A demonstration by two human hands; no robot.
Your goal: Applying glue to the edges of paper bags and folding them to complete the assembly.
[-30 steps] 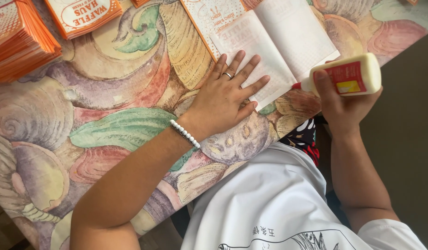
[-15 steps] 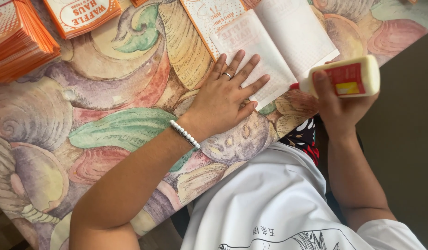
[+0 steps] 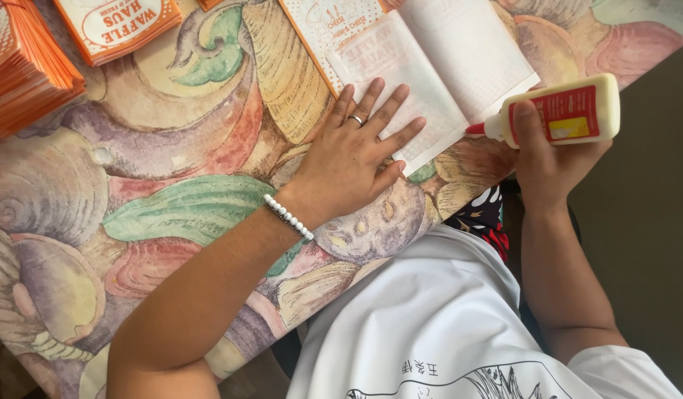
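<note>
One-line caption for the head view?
Left hand flat on a folded paper sheet; right hand holds a glue bottle at its edge.

Very little has moved. The glue bottle [image 3: 559, 112] in the right hand [image 3: 548, 159] has crept slightly toward the folded white paper sheet [image 3: 437, 74]: its red nozzle now sits just beside the sheet's lower right edge, a touch closer than a second ago. The right forearm has shifted with it, leaning a little further away from the sheet at the elbow. The view itself has drifted only by a hair.
</note>
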